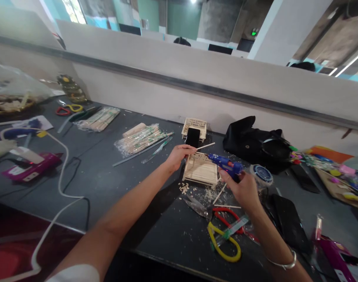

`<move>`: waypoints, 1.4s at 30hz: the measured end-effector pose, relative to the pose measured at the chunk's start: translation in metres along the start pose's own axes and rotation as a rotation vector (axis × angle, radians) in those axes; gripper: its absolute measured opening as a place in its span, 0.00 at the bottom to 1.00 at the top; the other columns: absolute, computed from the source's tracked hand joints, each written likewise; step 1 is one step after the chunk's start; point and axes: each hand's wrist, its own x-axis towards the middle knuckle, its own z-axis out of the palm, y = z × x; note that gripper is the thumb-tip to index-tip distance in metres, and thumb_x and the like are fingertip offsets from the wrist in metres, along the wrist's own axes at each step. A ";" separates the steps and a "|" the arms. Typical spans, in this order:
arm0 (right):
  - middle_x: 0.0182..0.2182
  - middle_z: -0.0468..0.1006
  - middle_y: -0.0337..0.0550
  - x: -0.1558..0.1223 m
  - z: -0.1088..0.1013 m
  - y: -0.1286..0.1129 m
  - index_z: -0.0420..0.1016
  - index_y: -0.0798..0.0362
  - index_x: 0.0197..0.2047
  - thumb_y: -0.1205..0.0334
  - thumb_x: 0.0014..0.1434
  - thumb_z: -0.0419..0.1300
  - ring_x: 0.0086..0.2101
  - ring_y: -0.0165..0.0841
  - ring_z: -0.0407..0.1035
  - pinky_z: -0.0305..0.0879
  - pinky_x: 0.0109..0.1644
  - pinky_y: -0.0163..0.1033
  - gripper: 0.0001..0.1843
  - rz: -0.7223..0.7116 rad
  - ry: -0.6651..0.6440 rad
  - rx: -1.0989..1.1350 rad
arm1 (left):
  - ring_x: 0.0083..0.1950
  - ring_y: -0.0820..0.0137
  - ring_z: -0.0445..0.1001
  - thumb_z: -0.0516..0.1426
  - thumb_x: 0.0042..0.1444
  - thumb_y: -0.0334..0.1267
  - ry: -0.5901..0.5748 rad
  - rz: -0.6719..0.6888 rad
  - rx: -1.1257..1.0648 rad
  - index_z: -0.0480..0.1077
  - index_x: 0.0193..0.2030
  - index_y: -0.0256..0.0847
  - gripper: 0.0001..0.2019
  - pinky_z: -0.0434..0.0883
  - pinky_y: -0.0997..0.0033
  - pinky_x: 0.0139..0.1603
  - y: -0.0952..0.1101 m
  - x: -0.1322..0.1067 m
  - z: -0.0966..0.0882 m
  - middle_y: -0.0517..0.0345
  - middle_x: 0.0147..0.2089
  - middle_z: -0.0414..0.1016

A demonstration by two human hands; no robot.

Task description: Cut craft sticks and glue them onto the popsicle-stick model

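Note:
My left hand [179, 153] pinches a thin wooden stick [205, 146] and holds it out over a small model of flat wooden sticks [200, 168] on the dark table [114, 184]. My right hand [243, 188] grips a blue glue gun [224, 162], whose nozzle points left at the model's top edge, close to the stick's end. A phone [192, 137] leans upright against a second wooden model [195, 126] just behind.
Scissors with yellow and red handles [222, 239] and wood scraps [184, 188] lie in front of the model. A black bag [255, 143] sits to the right, packs of sticks [140, 140] to the left. A pink glue gun [32, 166] and white cable [60, 184] lie far left.

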 end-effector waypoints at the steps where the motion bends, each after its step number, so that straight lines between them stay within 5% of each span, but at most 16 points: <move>1: 0.27 0.84 0.48 0.002 0.003 -0.002 0.81 0.54 0.34 0.47 0.51 0.61 0.30 0.45 0.78 0.74 0.36 0.46 0.19 -0.022 -0.016 -0.029 | 0.29 0.72 0.69 0.67 0.36 0.35 0.002 -0.017 -0.028 0.79 0.23 0.40 0.04 0.62 0.70 0.31 0.000 0.001 0.000 0.57 0.26 0.78; 13: 0.30 0.84 0.48 0.021 0.023 -0.009 0.81 0.52 0.35 0.46 0.54 0.55 0.34 0.47 0.78 0.72 0.36 0.43 0.20 -0.078 -0.045 -0.186 | 0.25 0.74 0.65 0.65 0.38 0.37 -0.065 0.000 -0.061 0.78 0.24 0.40 0.05 0.59 0.70 0.26 -0.007 0.008 -0.005 0.54 0.27 0.77; 42: 0.33 0.85 0.49 0.029 0.028 -0.004 0.80 0.50 0.35 0.48 0.54 0.55 0.37 0.47 0.78 0.72 0.40 0.44 0.17 -0.076 -0.056 -0.186 | 0.24 0.76 0.64 0.67 0.34 0.34 -0.045 -0.059 -0.140 0.78 0.22 0.40 0.05 0.59 0.71 0.26 -0.002 0.004 -0.002 0.57 0.26 0.77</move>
